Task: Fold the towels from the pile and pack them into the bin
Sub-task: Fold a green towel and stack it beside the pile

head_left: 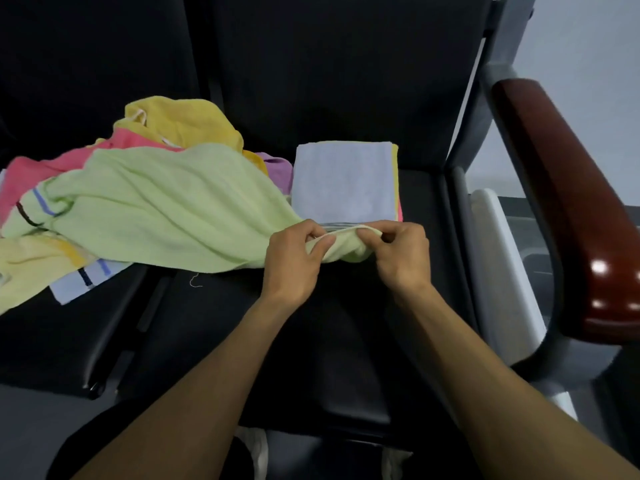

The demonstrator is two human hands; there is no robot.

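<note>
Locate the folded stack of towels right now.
In the head view, the folded stack sits on the black seat, centre-right, just beyond both hands and right of the loose towel pile.

A waiting area or office lobby, judging by the joined black padded seats (346, 323) on a grey metal frame (498, 57), the glossy dark-red wooden armrest (571, 209), and plain pale wall (588, 46).

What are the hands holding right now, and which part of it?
Both hands, left hand and right hand, pinch the light green towel along one edge near its corner, close together, the rest trailing over the pile.
</note>
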